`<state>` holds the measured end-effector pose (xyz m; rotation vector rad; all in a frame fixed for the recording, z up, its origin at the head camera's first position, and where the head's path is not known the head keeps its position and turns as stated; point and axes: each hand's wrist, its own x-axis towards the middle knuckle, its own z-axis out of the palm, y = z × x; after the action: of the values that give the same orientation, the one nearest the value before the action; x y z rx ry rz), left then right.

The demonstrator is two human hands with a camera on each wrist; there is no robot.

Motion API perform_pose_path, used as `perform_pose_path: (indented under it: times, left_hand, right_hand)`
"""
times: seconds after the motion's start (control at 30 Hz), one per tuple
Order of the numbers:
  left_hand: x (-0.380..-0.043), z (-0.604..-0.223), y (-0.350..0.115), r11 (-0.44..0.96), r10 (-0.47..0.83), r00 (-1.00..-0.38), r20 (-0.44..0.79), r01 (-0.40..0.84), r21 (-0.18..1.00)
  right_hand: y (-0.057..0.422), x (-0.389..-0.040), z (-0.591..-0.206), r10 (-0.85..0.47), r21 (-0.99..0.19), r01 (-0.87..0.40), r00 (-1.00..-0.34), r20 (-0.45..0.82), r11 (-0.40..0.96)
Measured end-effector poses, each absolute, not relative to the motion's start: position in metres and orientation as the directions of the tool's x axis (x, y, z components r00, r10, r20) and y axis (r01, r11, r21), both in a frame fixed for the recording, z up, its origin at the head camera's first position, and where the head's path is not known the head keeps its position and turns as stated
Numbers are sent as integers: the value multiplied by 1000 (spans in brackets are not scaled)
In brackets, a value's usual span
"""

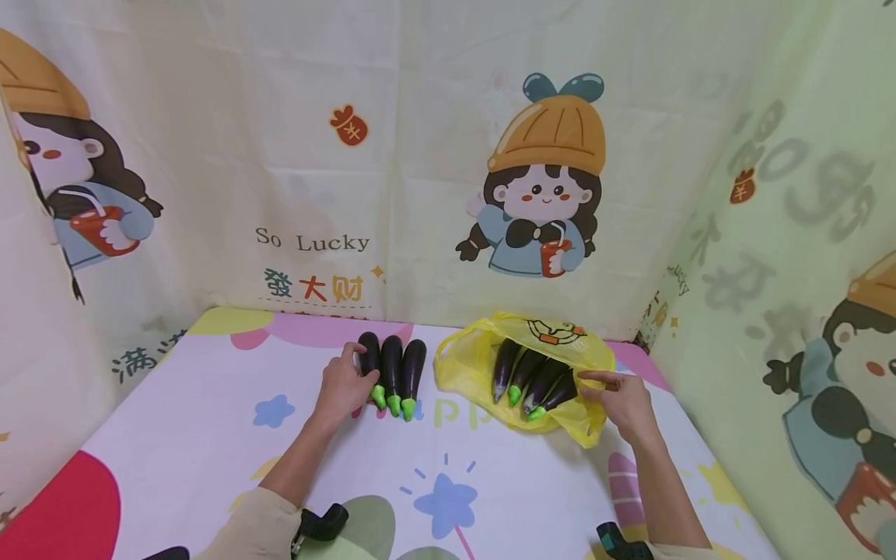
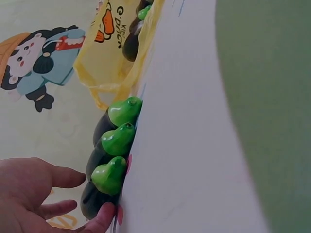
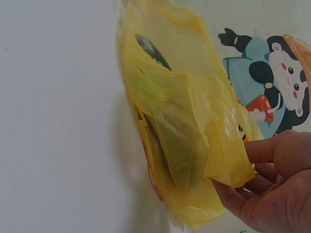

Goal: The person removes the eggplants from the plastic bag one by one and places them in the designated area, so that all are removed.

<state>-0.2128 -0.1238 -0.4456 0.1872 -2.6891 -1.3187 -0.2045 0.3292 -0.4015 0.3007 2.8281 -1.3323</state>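
Three dark purple eggplants (image 1: pixel 393 376) with green stem ends lie side by side on the table, stems toward me. My left hand (image 1: pixel 346 379) has its thumb and fingers about the leftmost eggplant (image 2: pixel 92 204), holding it at its sides. To the right, a yellow plastic bag (image 1: pixel 469 365) with a printed picture lies with its mouth facing me. Several more eggplants (image 1: pixel 542 381) are inside it, partly covered by the film. My right hand (image 1: pixel 623 400) pinches the right edge of the bag's mouth between thumb and fingers, as the right wrist view also shows.
The table (image 1: pixel 378 467) has a printed cloth with stars and coloured shapes. Behind it hangs a cartoon-printed curtain (image 1: pixel 420 194), and more printed cloth (image 1: pixel 791 272) encloses the right side. The bag stands close to the back edge.
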Motion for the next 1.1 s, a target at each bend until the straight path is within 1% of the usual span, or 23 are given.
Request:
perform_pose_path:
  times: [0.2,0.33,0.47,0.67,0.83,1.1]
  left_hand:
    - [-213,-444,-121,617,-176,-982,62,-61,785]
    - [-214,-443,-119,627,-190,-979,77,-61,776]
    - [-216,-444,-117,622,-211,-970,124,-35,783]
    - [-214,-445,-114,613,-211,-948,239,62,787]
    - [-212,-440,-112,599,-175,-940,293,134,789]
    - [-218,-432,-97,582,-28,-956,290,220,782]
  right_hand:
    - [332,-202,-402,177,-765,177,-981,-84,619]
    - [333,-201,-402,180,-764,179,-980,-84,619]
    - [334,-199,-403,179,-764,179,-980,-85,620]
    - [335,-199,-405,182,-769,180,-980,-83,613]
    - [330,-202,-403,171,-772,174,-981,-86,611]
    - [328,-205,-399,179,-778,178,-980,-86,602]
